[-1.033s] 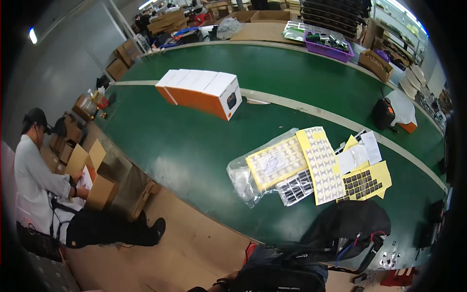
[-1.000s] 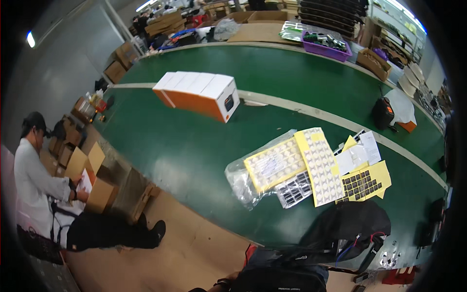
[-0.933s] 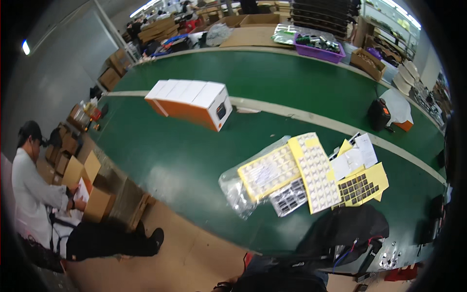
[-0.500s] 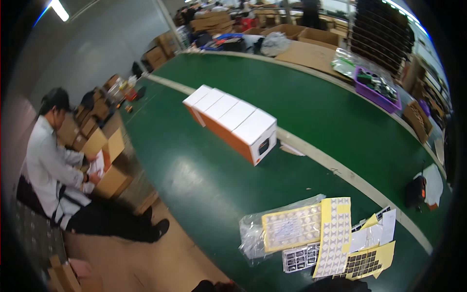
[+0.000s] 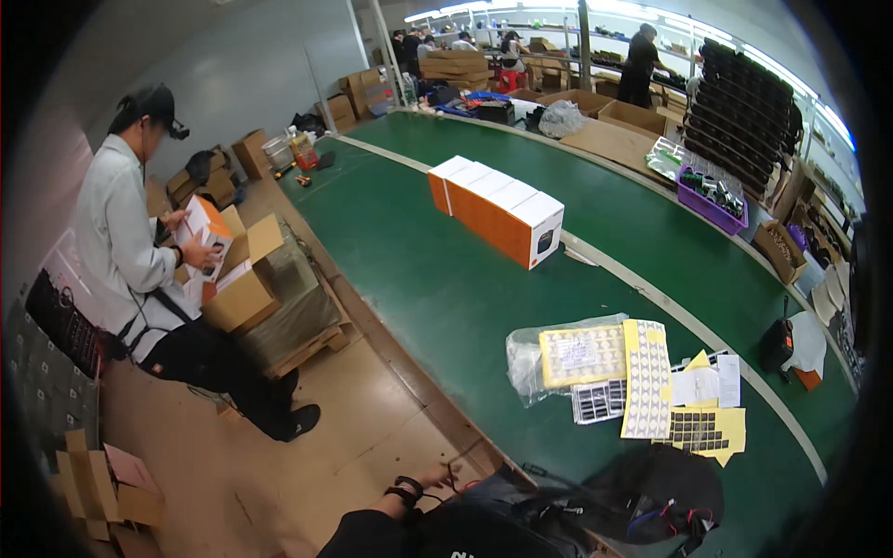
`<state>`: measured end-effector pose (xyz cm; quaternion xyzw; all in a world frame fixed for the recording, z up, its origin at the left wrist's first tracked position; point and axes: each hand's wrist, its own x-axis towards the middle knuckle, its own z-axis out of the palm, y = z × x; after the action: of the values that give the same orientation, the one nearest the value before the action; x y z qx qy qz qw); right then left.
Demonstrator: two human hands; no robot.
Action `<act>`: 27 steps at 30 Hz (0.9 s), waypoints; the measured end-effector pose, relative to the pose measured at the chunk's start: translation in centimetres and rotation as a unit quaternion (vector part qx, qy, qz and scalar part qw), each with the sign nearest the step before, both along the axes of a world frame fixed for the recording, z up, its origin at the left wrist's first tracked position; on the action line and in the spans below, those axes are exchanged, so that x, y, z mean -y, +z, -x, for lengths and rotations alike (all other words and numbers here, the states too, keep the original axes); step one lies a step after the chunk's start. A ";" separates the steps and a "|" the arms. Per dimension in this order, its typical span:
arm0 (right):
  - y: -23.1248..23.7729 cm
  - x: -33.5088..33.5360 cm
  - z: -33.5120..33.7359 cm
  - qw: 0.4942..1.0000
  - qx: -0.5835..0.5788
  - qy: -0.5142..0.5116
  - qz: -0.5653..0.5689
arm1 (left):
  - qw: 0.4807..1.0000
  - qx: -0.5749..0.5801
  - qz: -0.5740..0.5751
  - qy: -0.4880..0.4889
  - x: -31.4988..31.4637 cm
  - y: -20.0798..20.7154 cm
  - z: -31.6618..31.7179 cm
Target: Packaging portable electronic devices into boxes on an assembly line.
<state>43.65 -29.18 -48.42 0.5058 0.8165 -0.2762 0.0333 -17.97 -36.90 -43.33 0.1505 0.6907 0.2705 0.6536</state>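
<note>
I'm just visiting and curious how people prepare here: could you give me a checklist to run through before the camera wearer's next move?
1. Left hand free: cannot tell; it is beside the near edge of the green table.
2. Right hand ready: cannot tell; out of view.
3. Box row lined up: ok.
4. Sticker sheets laid separately: not ok; they overlap.
5. Co-worker's hands away from that row: ok; they hold another box at the open carton.

Green counter [image 5: 419, 265] with a pale stripe [image 5: 651, 292]; white-and-orange rectangular cardboard boxes [image 5: 498, 210]; black fabric bag [image 5: 665, 479]; yellow paper sheet [image 5: 704, 431] gridded with dark squares; purple plastic basket [image 5: 710, 208].
</note>
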 end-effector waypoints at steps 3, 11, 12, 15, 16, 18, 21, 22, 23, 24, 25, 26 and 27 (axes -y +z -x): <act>1.3 1.7 2.0 1.000 0.026 0.018 -0.001 | 0.984 -0.029 -0.107 0.141 1.4 5.9 1.8; 18.6 -1.8 8.4 0.983 -0.019 0.098 0.151 | 0.910 -0.128 -0.205 0.337 5.4 21.3 2.2; 21.2 -2.2 9.3 0.979 -0.021 0.110 0.171 | 0.906 -0.128 -0.205 0.346 5.1 23.2 1.5; 29.1 -2.8 12.1 0.960 -0.026 0.151 0.232 | 0.890 -0.164 -0.273 0.326 4.7 28.4 -0.5; 31.6 -3.0 13.2 0.953 -0.025 0.162 0.255 | 0.895 -0.161 -0.284 0.304 4.8 29.1 -0.7; 38.8 -2.0 13.7 0.946 -0.035 0.163 0.278 | 0.896 -0.156 -0.316 0.270 3.3 31.8 -2.0; 45.9 -2.4 17.0 0.924 -0.045 0.238 0.295 | 0.889 -0.108 -0.366 0.255 6.2 32.8 -2.6; 48.1 -2.7 18.0 0.911 -0.056 0.243 0.328 | 0.888 -0.094 -0.379 0.243 6.5 32.9 -2.6; 50.0 -3.0 18.7 0.910 -0.054 0.248 0.328 | 0.884 -0.083 -0.400 0.226 6.3 33.5 -2.7; 51.8 -3.4 19.0 0.891 -0.089 0.302 0.328 | 0.880 -0.074 -0.421 0.206 6.3 34.7 -3.1; 53.3 -3.8 19.3 0.869 -0.125 0.352 0.325 | 0.876 -0.065 -0.439 0.189 6.3 35.9 -3.7; 54.5 -4.2 19.5 0.851 -0.173 0.422 0.261 | 0.872 -0.051 -0.458 0.168 5.9 37.1 -4.2; 56.5 -4.2 19.9 0.854 -0.193 0.423 0.234 | 0.866 -0.033 -0.478 0.143 5.4 38.4 -4.8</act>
<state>23.72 -24.95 8.10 0.0255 0.8528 -0.5107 0.1063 -13.13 -42.30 -4.93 0.3528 0.5121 0.6529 0.4325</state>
